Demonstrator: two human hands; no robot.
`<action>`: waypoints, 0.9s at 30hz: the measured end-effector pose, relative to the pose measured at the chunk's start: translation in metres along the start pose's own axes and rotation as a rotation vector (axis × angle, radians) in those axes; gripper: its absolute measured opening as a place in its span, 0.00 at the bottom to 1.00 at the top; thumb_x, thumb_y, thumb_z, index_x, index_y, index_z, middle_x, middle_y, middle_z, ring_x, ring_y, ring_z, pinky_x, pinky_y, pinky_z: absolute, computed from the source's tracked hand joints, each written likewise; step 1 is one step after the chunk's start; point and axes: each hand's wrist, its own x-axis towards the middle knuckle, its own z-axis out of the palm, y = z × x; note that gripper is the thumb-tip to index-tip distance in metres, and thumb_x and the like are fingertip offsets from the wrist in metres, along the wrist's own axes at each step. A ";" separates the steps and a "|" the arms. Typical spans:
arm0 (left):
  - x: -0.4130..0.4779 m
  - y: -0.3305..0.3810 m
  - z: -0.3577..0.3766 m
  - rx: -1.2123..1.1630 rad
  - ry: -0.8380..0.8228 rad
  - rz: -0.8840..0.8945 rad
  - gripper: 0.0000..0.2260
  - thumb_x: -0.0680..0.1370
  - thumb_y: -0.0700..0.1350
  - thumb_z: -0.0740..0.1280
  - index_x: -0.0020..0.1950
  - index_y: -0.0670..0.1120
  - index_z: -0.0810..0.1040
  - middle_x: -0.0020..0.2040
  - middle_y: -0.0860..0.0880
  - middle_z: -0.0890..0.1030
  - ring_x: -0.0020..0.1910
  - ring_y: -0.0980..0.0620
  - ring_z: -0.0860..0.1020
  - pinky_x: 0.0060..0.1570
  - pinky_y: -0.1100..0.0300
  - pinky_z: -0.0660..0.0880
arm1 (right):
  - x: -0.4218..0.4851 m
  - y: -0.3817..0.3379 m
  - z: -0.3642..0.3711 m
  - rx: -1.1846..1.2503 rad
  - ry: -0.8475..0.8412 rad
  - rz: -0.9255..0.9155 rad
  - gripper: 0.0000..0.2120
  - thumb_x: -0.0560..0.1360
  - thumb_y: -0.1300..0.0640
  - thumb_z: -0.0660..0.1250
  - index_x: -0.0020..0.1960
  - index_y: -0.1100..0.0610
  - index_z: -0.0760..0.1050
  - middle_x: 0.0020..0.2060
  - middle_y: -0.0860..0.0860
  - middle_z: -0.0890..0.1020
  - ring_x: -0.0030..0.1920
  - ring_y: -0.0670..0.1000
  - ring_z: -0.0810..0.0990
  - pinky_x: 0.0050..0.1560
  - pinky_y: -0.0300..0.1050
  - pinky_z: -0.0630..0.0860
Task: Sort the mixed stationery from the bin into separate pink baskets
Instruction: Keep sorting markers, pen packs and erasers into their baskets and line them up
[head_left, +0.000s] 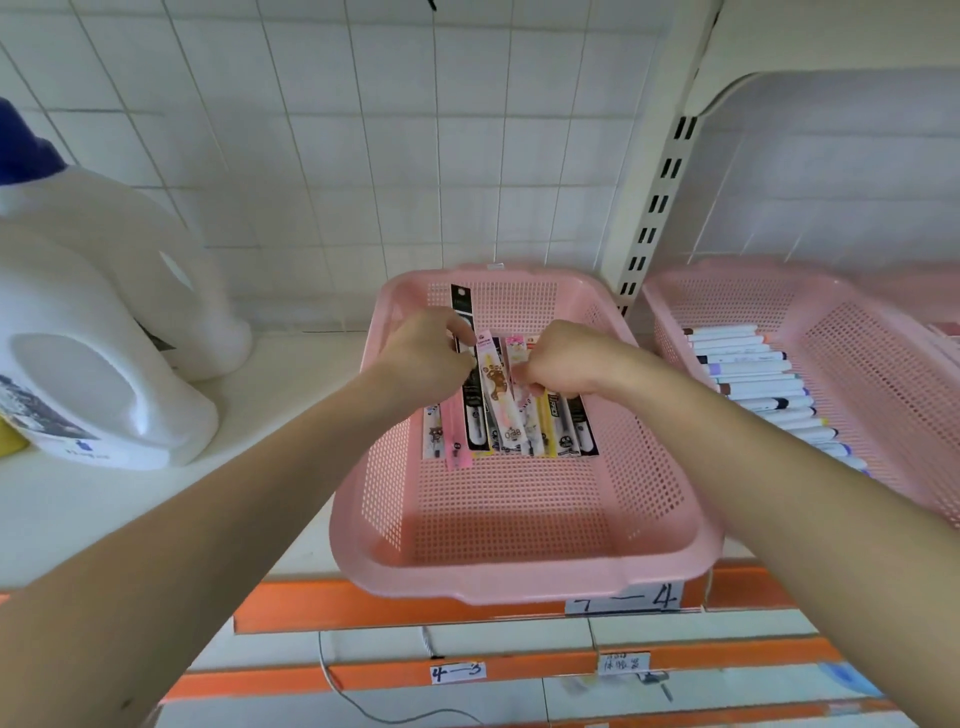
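Observation:
A pink mesh basket sits on the shelf in the middle of the head view. Several long packaged pens or refills lie side by side inside it. My left hand reaches into the basket and pinches a black packet that sticks up toward the back wall. My right hand is curled over the packets, gripping a pale pink packet. A second pink basket to the right holds a row of several markers.
Two large white detergent jugs stand on the shelf at the left. A slotted shelf upright separates the two baskets. Orange shelf edges with paper labels run below. A white tiled wall is behind.

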 end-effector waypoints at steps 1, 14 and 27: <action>0.004 0.000 0.002 0.058 -0.011 0.018 0.08 0.78 0.38 0.67 0.54 0.49 0.77 0.45 0.48 0.78 0.35 0.51 0.77 0.32 0.60 0.74 | -0.002 0.001 0.000 -0.027 -0.011 -0.011 0.13 0.77 0.55 0.66 0.34 0.56 0.77 0.29 0.49 0.73 0.29 0.48 0.70 0.30 0.40 0.63; 0.004 -0.009 0.023 0.753 -0.128 0.260 0.21 0.80 0.57 0.63 0.68 0.45 0.71 0.61 0.41 0.71 0.63 0.38 0.71 0.58 0.45 0.74 | -0.009 0.020 0.027 -0.551 -0.009 -0.389 0.23 0.69 0.50 0.77 0.61 0.53 0.74 0.58 0.49 0.73 0.61 0.51 0.70 0.54 0.47 0.72; -0.011 -0.030 0.018 0.814 -0.502 0.286 0.26 0.81 0.52 0.66 0.76 0.48 0.62 0.65 0.45 0.70 0.62 0.44 0.73 0.58 0.51 0.72 | -0.007 0.027 0.029 -0.542 -0.174 -0.433 0.40 0.59 0.37 0.80 0.65 0.51 0.73 0.61 0.47 0.77 0.59 0.52 0.76 0.58 0.54 0.77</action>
